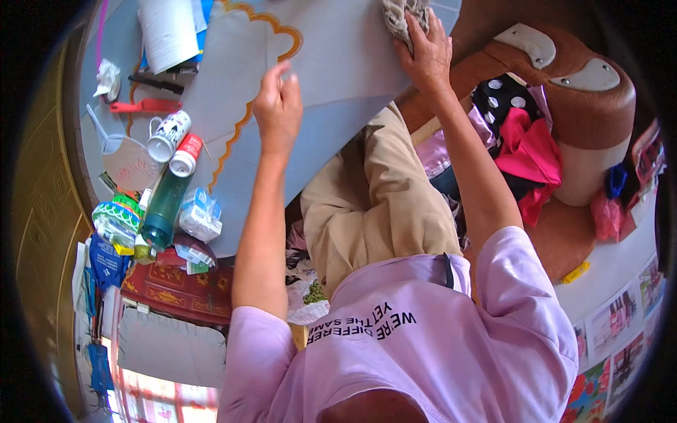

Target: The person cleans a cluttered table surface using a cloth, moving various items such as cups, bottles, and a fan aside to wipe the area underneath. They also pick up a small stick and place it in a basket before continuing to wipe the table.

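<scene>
Grey cloth (403,17) was bunched under the right hand (429,62) at the top of the view, on the right side of the tabletop (345,63); fingers were bent over it, grasping. Left hand (277,106) was held above the table, fingers partly curled, index more extended; motion-blurred, so loose or clenched cannot be told.

Writing: black capitals were printed across the lilac shirt (444,345), seen upside down. Red lettering was carried by a pale round fan (131,168) with a handle. Dark print was seen on a white mug (171,132), lying on its side; white marks on a red cup (187,150) just beside it. White print was borne by a blue bag (108,262) at the table's lower left. Lettering on a blue-and-white packet (200,216) was too small to be made out.

Surface: pale bluish-grey, curved edge, with a cover trimmed by orange scalloped edging (287,35). Clutter was grouped at left: white paper (168,35), red-handled tool (146,105), green bottle (166,206).

Room: brown-and-cream seat (589,74) at right, piled with bright pink fabric (527,151) and black polka-dot fabric (502,99). Far left was taken up by brown panelling (42,190). Picture sheets (617,328) were seen lower right; red patterned case (180,287) below the table edge.
</scene>
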Motion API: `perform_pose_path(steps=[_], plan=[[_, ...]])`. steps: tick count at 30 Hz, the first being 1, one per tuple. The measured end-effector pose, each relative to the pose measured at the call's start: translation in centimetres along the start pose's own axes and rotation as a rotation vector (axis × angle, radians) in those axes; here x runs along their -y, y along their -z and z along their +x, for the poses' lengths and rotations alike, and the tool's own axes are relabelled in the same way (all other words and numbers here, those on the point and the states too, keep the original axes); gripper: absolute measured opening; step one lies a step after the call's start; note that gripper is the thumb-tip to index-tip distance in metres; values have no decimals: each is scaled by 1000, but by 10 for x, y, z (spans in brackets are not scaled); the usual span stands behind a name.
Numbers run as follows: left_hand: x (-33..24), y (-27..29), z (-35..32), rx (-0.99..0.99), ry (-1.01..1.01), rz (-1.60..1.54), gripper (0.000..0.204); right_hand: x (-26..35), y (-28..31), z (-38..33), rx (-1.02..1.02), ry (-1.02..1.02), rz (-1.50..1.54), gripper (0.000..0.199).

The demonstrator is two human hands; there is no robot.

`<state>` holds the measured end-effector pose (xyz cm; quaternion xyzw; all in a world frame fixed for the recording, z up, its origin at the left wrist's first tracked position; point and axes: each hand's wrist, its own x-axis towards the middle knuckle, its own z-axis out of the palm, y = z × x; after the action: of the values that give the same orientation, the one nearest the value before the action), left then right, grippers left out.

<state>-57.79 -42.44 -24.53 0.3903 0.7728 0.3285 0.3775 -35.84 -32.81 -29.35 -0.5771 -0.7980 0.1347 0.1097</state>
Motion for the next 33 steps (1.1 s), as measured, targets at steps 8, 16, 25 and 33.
perform_pose_path(steps=[8, 16, 25, 33], plan=[[87, 31, -125, -104, 402, -69, 16, 72, -26, -49, 248, 81, -28, 48], [122, 29, -192, -366, 719, -372, 18, 190, -64, -117, 480, 565, 63, 36], [143, 50, -244, -673, 979, -670, 12, 255, -55, -123, 1008, 680, 480, 40], [171, 39, -280, -786, 941, -732, 11, 215, -88, -11, 188, 477, 227, 42]])
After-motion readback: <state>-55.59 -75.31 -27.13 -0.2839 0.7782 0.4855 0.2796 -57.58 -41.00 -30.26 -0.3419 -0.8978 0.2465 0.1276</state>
